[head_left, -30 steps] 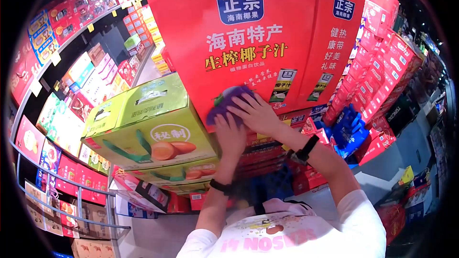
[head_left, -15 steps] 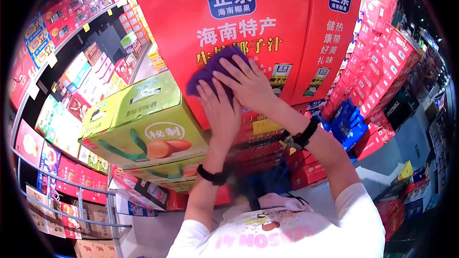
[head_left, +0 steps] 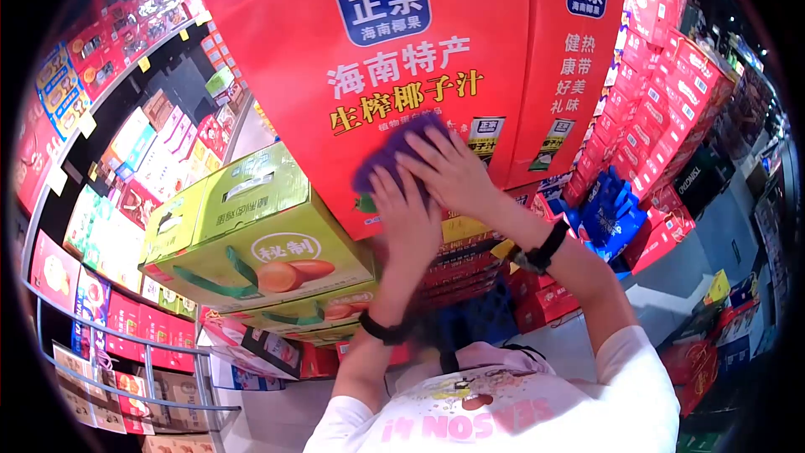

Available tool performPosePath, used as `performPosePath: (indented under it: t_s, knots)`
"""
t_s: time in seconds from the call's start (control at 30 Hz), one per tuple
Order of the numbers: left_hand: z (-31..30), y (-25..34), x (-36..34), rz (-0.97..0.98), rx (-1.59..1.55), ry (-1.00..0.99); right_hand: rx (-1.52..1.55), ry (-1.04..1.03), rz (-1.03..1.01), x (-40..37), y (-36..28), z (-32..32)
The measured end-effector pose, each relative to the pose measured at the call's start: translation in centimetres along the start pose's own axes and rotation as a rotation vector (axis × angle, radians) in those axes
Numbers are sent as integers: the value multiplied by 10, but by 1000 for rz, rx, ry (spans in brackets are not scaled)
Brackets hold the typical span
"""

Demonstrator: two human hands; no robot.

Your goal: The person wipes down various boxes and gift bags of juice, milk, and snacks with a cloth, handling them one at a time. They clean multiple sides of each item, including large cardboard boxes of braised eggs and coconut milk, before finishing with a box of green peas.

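Left hand (head_left: 412,222) and right hand (head_left: 457,183), fingers spread, press the cloth (head_left: 387,153) near the box's (head_left: 470,17) lower-left corner; it looks light, soft, probably best pinned under flat fingers!

Left hand (head_left: 409,216) and right hand (head_left: 455,176) laid flat over purple cloth (head_left: 381,165) against red carton (head_left: 289,59), green box (head_left: 205,264) just beside.

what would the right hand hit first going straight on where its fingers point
The purple cloth, which lies under the right hand; beyond it, probably the red carton, though depth there is hard to judge.
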State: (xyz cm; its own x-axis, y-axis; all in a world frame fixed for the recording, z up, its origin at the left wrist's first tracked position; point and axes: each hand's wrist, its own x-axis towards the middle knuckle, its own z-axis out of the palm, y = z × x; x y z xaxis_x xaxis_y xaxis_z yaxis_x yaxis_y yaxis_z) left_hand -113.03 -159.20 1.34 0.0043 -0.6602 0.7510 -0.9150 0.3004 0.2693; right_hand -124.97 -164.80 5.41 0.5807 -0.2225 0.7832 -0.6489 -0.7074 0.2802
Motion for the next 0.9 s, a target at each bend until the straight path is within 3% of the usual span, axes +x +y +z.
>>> performPosePath:
  t_s: [0.13, 0.27, 0.4, 0.47, 0.53, 0.67, 0.77, 0.83, 0.9]
  knots:
    - [-30, 3, 47, 68, 35, 82, -22, 136, 76, 54, 4, -31]
    - [-1, -6, 32, 108, 112, 153, -16, 191, 112, 24, 8, -7]
    - [51, -14, -32, 135, 72, -163, -12, 103, 153, -59, 8, 20]
    - [57, -10, -47, 144, 53, -195, -2, -67, 179, -89, 5, 25]
    - [55, -6, -43, 165, 34, -227, 16, -74, 152, -82, 11, 19]
    - [7, 14, 23, 133, 102, -89, -13, 62, 104, -14, 32, -17]
    - [-21, 19, 69, 226, 136, 116, -26, 179, 147, 33, 39, -42]
    - [-20, 21, 80, 265, 138, 194, -29, 231, 165, 37, 43, -43]
    - [-6, 15, 69, 290, 143, 147, -23, 231, 210, 20, 40, -31]
